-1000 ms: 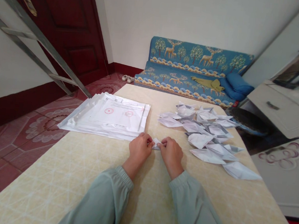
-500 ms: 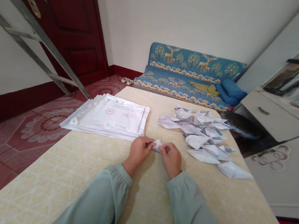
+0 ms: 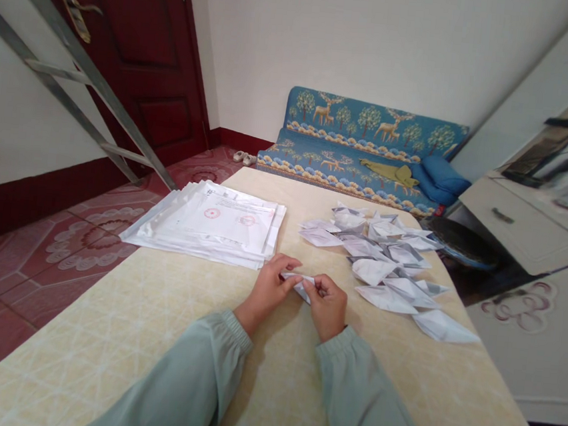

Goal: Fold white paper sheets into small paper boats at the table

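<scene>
Between my two hands is a small folded piece of white paper (image 3: 303, 290), held just above or on the tabletop; I cannot tell which. My left hand (image 3: 273, 284) pinches its left end, thumb on the near side. On its right end, my right hand (image 3: 328, 304) grips with thumb and curled fingers. To the right lie several folded paper boats (image 3: 386, 295) in a loose cluster. Beyond my left hand is a stack of white paper sheets (image 3: 227, 224), the top one bearing red round stamps.
The table (image 3: 152, 334) has a pale yellow patterned cover. Past its far edge stands a blue sofa (image 3: 319, 156) with deer prints. A metal ladder (image 3: 95, 88) leans at the left by a dark red door (image 3: 145, 39). A white cabinet (image 3: 524, 223) is at the right.
The folded paper has turned in my hands, and its raised pointed flap no longer shows. My left fingers have lifted and stretched somewhat. The camera view has shifted slightly.
</scene>
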The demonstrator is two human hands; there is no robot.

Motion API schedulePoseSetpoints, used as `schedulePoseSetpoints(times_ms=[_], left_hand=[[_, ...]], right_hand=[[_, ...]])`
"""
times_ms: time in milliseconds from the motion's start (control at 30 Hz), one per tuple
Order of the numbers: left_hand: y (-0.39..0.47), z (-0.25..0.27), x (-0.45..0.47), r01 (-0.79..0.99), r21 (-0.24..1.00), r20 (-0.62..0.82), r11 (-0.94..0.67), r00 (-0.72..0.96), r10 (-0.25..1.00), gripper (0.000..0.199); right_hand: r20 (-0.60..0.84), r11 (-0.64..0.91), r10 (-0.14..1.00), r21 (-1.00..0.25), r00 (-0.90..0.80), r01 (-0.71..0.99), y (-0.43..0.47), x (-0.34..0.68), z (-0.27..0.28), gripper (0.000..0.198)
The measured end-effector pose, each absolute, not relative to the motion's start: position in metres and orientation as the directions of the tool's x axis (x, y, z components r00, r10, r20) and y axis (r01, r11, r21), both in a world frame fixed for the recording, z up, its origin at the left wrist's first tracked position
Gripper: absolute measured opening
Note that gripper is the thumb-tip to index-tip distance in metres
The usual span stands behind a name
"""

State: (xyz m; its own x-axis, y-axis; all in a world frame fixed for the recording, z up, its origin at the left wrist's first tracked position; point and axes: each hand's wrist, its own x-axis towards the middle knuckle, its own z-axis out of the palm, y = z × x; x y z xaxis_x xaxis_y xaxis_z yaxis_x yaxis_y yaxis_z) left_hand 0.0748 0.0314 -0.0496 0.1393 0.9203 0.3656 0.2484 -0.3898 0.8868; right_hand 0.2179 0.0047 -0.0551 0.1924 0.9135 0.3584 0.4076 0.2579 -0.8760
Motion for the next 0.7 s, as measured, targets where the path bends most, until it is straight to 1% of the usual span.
schedulePoseSetpoints(times_ms=[67,100,133,200,267,367,500,567,633,700], left_hand=[[0.0311,-0.0498,0.0746,0.191,0.937,0.283,-0.294,0.084,0.955,0.046],[0.0311,-0.0497,0.0743,0.160,0.958,0.227,-0.238,0.081,0.971,0.053],[0.0311,-0.0494,0.0739,0.133,0.973,0.176,-0.188,0.096,0.980,0.055],[0.0310,-0.0483,0.0732,0.086,0.989,0.107,-0.122,0.156,0.982,0.051],[0.0310,-0.0472,0.0730,0.020,0.996,0.081,-0.087,0.203,0.976,0.045],[0.0311,-0.0469,0.0733,-0.071,0.995,0.079,-0.065,0.221,0.972,0.042],[0.0315,-0.0486,0.0736,-0.081,0.994,0.093,-0.079,0.196,0.976,0.037],[0.0314,-0.0496,0.0738,-0.084,0.993,0.100,-0.085,0.203,0.974,0.033],[0.0310,-0.0503,0.0740,-0.087,0.992,0.111,-0.094,0.214,0.971,0.029],[0.0306,-0.0506,0.0743,-0.088,0.990,0.126,-0.109,0.215,0.968,0.025]], right_hand=[[0.362,0.272,0.909,-0.890,0.208,0.365,0.0039,0.2182,-0.0549,0.023],[0.363,0.277,0.907,-0.895,0.211,0.350,0.0034,0.2182,-0.0548,0.022],[0.363,0.281,0.908,-0.897,0.207,0.342,0.0030,0.2182,-0.0546,0.021],[0.366,0.291,0.913,-0.893,0.180,0.343,0.0026,0.2183,-0.0538,0.019],[0.384,0.314,0.913,-0.878,0.140,0.361,0.0026,0.2187,-0.0525,0.018],[0.447,0.375,0.888,-0.841,0.110,0.391,0.0027,0.2194,-0.0498,0.016],[0.530,0.428,0.837,-0.788,0.135,0.443,0.0019,0.2189,-0.0466,0.013],[0.529,0.413,0.832,-0.792,0.169,0.451,0.0016,0.2181,-0.0465,0.011],[0.497,0.377,0.841,-0.822,0.214,0.428,0.0020,0.2174,-0.0479,0.009],[0.431,0.318,0.864,-0.868,0.259,0.382,0.0031,0.2173,-0.0506,0.017]])
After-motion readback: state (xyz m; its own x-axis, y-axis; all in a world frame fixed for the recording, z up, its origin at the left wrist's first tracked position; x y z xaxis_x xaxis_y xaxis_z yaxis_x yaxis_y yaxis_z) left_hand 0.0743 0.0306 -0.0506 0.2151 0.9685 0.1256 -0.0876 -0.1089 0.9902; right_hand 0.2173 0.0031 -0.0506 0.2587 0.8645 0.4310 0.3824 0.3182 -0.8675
